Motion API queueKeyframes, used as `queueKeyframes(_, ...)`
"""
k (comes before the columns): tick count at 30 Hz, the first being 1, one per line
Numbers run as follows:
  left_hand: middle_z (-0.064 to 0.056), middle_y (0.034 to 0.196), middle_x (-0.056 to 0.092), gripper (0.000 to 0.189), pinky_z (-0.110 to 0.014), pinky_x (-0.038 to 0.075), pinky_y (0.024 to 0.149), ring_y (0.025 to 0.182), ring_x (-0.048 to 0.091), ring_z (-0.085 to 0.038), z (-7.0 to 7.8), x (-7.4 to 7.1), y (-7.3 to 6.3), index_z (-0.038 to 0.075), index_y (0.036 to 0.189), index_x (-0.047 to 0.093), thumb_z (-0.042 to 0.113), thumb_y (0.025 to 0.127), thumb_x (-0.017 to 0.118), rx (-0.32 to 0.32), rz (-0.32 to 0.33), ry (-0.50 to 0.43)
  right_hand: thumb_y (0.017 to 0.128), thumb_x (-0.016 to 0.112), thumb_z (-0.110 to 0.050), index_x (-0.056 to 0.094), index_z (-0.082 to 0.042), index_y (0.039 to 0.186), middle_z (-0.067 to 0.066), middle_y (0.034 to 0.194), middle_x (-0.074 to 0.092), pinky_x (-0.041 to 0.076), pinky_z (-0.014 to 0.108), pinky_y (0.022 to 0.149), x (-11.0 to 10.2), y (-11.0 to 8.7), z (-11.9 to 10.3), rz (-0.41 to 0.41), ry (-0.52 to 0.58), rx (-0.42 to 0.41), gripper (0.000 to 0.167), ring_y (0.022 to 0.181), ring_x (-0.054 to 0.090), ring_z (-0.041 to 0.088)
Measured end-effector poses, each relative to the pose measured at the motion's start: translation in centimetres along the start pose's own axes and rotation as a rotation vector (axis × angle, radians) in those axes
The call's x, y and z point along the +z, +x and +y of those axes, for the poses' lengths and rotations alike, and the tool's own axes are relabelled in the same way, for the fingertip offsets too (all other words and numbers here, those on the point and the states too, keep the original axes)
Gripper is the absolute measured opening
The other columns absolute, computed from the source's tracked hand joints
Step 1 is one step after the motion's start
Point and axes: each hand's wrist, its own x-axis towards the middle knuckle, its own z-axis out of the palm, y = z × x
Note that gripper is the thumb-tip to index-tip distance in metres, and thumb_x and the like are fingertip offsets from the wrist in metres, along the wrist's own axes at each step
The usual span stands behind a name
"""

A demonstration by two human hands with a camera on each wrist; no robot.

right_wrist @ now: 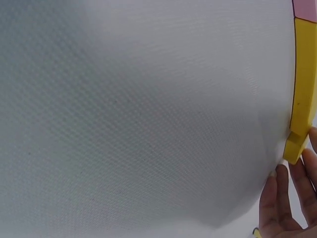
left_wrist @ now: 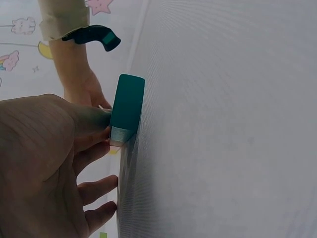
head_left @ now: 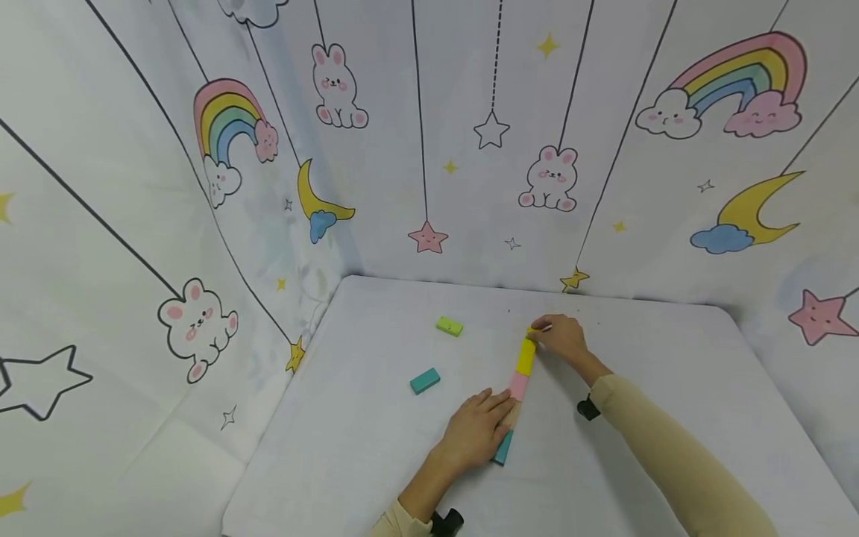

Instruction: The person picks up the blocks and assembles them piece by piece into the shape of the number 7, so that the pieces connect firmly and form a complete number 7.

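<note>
A straight row of blocks runs away from me on the white table in the head view. From near to far it has a teal block (head_left: 502, 450), a wood-coloured block (head_left: 512, 415), a pink block (head_left: 519, 386), a yellow block (head_left: 526, 358) and another yellow block (head_left: 531, 333). My right hand (head_left: 562, 339) pinches that far yellow block, which sits slightly askew against its neighbour in the right wrist view. Along the row's left side lies my left hand (head_left: 473, 430), fingers extended against the pink and wood-coloured blocks, its thumb beside the teal one in the left wrist view.
Left of the row, a loose teal block (head_left: 425, 381) lies on the white tabletop (head_left: 349, 440). Farther back is a loose lime green block (head_left: 449, 326). Printed fabric walls (head_left: 376, 186) stand behind the table and to its left.
</note>
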Motion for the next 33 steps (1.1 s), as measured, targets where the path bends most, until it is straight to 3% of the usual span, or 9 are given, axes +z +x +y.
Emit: queueKeyframes(33,0.006,0.161,0.047,0.051,-0.043,0.040,0.120,0.147,0.045,-0.026,-0.07,0.04,0.05,0.021,0.156,0.051,0.034,0.108,0.057,-0.010,-0.014,-0.036,0.094,0.078,-0.025,0.080,-0.007,0.109,0.012,0.104,0.078,0.058,0.044,0.078,0.34,-0.25,0.29,-0.002,0.009,-0.005,0.024,0.097,0.072,0.031)
